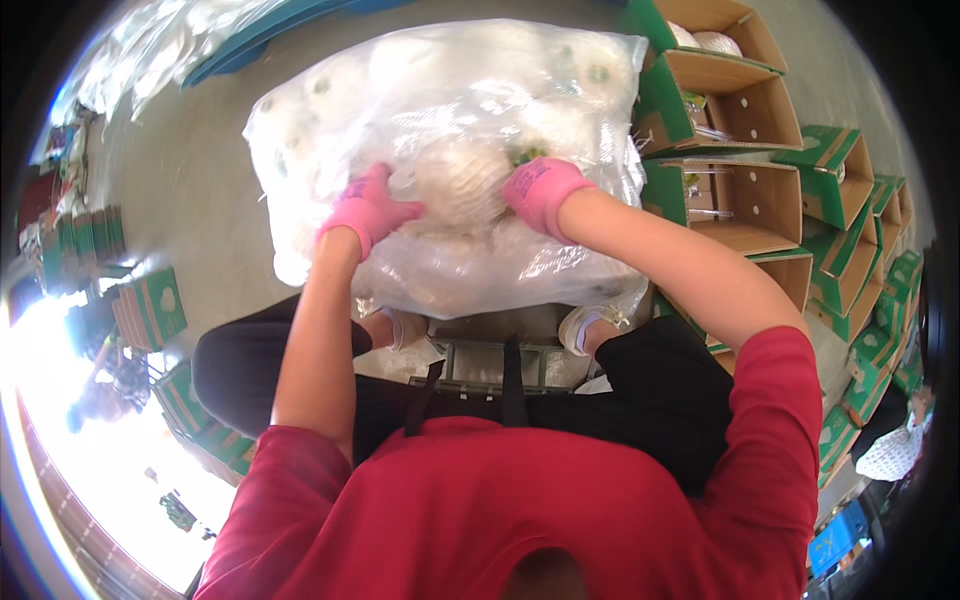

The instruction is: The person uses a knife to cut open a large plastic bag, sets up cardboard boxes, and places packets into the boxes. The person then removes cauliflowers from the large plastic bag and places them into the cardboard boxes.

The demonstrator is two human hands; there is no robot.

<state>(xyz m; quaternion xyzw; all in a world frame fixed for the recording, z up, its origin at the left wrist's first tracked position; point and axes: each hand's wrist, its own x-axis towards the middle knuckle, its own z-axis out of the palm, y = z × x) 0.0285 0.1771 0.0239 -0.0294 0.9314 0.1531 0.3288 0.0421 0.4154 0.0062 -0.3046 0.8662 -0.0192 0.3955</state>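
A large clear plastic bag [560, 265] lies before me, filled with several pale round things whose kind I cannot make out. In its middle, between my hands, is a whitish ball with a ribbed surface [460, 185], smeared by motion. My left hand [368, 212], in a pink glove, is open at the ball's left side, fingers spread and thumb toward it. On the other side my right hand [545, 195], also pink-gloved, has its fingers curled in against the ball's edge. A small green patch [528, 152] shows just above its knuckles. What its fingertips grip is hidden.
Open green-and-brown cartons [735, 200] stand close on the right, some with pale things inside. More green cartons [150, 310] are at the left. Another plastic-covered load [165, 45] sits at the far left by a blue edge. A low green frame [480, 365] is between my feet.
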